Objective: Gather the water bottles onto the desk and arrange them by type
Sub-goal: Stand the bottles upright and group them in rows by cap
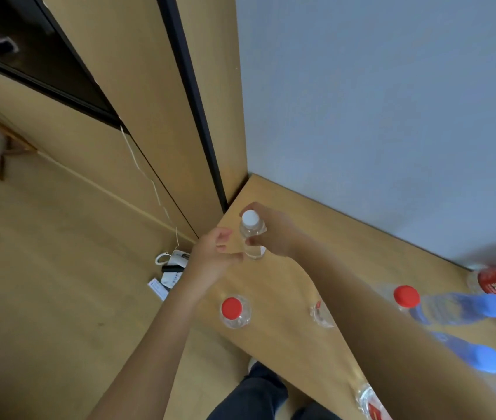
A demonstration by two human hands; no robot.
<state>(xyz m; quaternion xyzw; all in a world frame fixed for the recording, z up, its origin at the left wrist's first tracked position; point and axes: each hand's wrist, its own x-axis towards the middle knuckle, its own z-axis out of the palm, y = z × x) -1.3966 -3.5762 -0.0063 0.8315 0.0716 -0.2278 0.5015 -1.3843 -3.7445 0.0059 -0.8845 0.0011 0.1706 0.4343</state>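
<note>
White-capped bottle [252, 234] stands upright at frame centre on the desk [325, 237], cap up. Right hand [274, 230] grips it; left hand [214, 256], fingers loosely curled, holds nothing. Visible caps: two red, two blue, one white.

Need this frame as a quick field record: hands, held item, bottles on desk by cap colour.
right hand: grips white-capped bottle, upright at the desk corner
left hand: beside that bottle, fingers loosely curled, holding nothing
red-capped bottles: one near desk edge, one further right
blue-capped bottles: two, and
floor: small white items
</note>
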